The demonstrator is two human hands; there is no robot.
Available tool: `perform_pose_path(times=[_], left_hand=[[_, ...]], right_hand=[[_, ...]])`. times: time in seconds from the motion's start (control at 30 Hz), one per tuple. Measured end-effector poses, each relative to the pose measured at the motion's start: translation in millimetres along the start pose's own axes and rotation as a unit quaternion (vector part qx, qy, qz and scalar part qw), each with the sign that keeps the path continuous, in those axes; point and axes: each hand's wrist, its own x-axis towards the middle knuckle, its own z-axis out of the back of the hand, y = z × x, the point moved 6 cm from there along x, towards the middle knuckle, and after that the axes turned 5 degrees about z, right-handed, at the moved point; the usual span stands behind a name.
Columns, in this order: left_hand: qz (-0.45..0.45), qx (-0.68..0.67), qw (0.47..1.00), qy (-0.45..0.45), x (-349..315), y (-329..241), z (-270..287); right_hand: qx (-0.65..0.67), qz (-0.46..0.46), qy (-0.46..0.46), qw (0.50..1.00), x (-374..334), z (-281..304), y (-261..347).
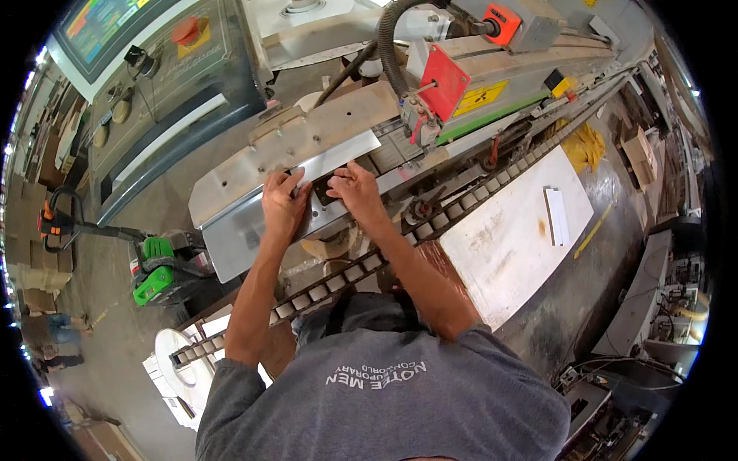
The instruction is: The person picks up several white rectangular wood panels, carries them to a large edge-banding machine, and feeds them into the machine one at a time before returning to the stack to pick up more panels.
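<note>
A long white strip (338, 154) lies along the metal machine bed, slanting up to the right. My left hand (283, 203) is at its near edge, with bent fingers gripping the strip and the thumb turned inward. Under and left of that hand spreads a shiny metal plate (238, 240). My right hand (355, 192) is just to the right, above a dark gap in the bed. Its fingers are curled together, and whatever is between them is hidden. The two hands are close but apart.
A red machine head (444, 81) with a black hose (390, 46) stands beyond my right hand. A roller chain track (361, 269) crosses in front of me. White panel (515, 238) lies right, control console (173, 100) upper left, green-and-black pallet jack (156, 269) left.
</note>
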Motion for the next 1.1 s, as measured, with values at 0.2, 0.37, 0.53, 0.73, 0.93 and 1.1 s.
perform_pose_path(times=[0.2,0.37,0.53,0.73,0.93,1.1], left_hand=[[0.007,-0.021,1.0,0.001,11.5,-14.4,-37.9],[-0.004,-0.004,1.0,0.013,28.2,-43.4,-68.2],[-0.001,-0.007,0.999,0.053,50.1,-72.5,-108.6],[-0.082,-0.005,0.997,0.005,70.0,-112.5,-145.8],[-0.049,-0.021,0.998,0.041,53.8,-123.3,-95.6],[0.027,-0.034,0.995,0.092,0.6,-100.5,-83.3]], right_hand=[[-0.014,-0.005,-0.033,0.999,17.2,39.0,1.1],[-0.05,-0.007,-0.066,0.997,27.7,71.9,11.0],[-0.094,0.008,-0.05,0.994,13.1,103.0,39.8],[-0.095,0.023,-0.051,0.994,-85.9,154.1,86.7],[-0.549,0.037,-0.244,0.799,-132.6,370.5,100.2],[-0.715,-0.162,-0.278,0.621,-156.0,560.7,79.4]])
